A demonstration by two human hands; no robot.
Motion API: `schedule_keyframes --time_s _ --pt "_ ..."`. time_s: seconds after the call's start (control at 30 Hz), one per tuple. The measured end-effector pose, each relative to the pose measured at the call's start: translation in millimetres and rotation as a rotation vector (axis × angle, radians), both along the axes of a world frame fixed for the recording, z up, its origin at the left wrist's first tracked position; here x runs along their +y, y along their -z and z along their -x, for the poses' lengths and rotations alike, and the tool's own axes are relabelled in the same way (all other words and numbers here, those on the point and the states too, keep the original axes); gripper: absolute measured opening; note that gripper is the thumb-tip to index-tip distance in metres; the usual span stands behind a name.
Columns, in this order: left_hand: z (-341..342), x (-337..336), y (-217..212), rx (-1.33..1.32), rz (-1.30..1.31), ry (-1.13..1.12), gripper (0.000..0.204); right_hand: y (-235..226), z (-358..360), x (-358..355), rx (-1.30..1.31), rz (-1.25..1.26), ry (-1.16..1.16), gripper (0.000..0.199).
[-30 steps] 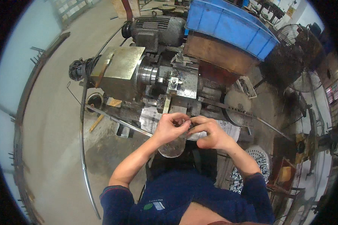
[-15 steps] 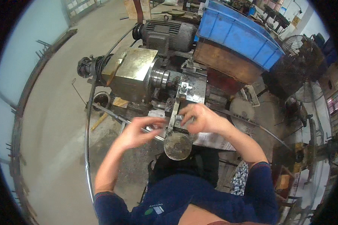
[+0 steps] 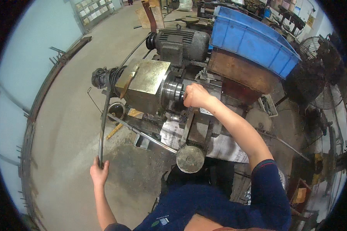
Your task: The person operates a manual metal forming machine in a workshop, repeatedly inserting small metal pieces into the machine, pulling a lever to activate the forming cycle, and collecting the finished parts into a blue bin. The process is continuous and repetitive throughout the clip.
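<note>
Now parted, splitting the work, the left hand (image 3: pixel 99 174) grips the long rod (image 3: pixel 102 136), lower left; the right hand (image 3: pixel 197 96) curls beside the central spindle (image 3: pixel 174 91), contents hidden.

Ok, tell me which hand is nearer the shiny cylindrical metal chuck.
Right. The right hand is beside the chuck; the left hand is farther off, around the long dark rod.

The grey floor (image 3: pixel 71 123) carries a yellow stick (image 3: pixel 114 131).
</note>
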State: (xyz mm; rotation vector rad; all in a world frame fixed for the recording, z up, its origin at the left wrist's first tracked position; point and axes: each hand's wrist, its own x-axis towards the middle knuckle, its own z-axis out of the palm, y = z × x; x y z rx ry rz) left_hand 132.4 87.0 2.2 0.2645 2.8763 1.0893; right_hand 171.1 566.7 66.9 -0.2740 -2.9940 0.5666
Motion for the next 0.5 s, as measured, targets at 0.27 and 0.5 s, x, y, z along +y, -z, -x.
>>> schedule_keyframes --time_s 0.27,0.5 --pt "11.4 8.4 -4.2 0.14 0.295 0.014 0.032 -9.2 11.2 -7.6 0.036 0.151 0.075 0.024" --pt "44.1 -31.4 17.5 0.478 0.749 0.062 0.026 -14.3 5.6 -12.4 0.011 0.134 0.129 0.024"
